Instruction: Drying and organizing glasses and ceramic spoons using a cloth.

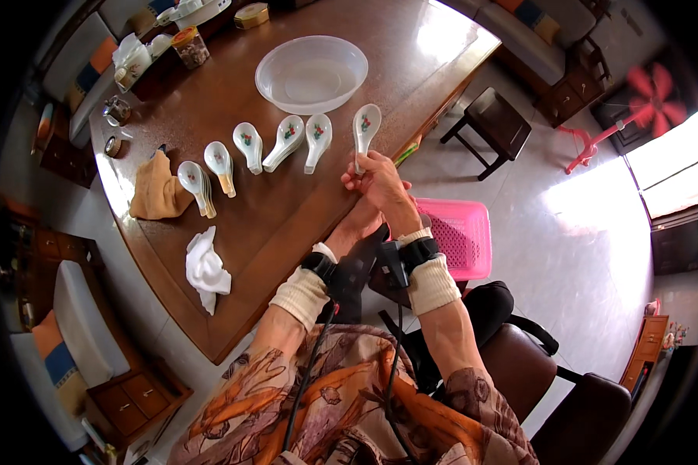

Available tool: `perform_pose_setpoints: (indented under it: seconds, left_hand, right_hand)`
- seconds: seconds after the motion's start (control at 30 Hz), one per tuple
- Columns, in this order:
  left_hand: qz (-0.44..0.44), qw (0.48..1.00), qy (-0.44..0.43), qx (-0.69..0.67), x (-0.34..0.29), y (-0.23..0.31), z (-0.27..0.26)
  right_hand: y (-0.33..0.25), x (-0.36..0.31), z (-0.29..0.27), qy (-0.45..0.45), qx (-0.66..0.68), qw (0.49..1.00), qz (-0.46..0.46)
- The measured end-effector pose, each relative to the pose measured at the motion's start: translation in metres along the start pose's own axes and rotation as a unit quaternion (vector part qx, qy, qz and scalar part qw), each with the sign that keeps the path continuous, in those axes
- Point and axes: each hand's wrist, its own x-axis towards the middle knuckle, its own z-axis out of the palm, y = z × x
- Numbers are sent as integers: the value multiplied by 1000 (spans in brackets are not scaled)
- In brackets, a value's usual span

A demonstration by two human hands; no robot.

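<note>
Head view: one white floral spoon (367, 121), handle pinched in the grip of the right hand (388, 186), nearside of the basin (310, 77). Already ranged on the desk (217, 93), nearside-left of the basin: matching spoons (248, 139) in five places, some apparently stacked. Not yet released: the pinched spoon. Left hand (357, 220): fingers mostly hidden, grip impossible to tell. Hard to make out: exact count per stack.
</note>
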Motion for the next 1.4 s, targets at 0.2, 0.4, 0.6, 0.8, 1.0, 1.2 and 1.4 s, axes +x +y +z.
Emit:
perform_pose_setpoints:
  seconds: [0.2,0.4,0.6,0.8,1.0,1.2,1.4]
  left_hand:
    - [28,997,-71,5,27,7,-15]
    - [-55,995,-24,79,15,28,30]
    - [-55,995,-49,62,13,24,27]
    - [-56,994,-36,85,7,27,25]
    - [-76,992,-56,79,17,22,48]
    - [-68,993,-35,87,8,32,28]
    - [-76,992,-38,89,12,30,33]
  right_hand:
    - [-30,-44,-18,39,-148,986,-67]
    - [-26,-102,-124,145,-195,964,-112]
    - [33,-133,-219,275,-197,940,50]
    - [71,-114,-246,371,-213,902,59]
    - [113,-107,-341,415,-429,802,-28]
    - [100,-95,-249,398,-623,664,115]
    - [94,-99,-247,380,-635,666,99]
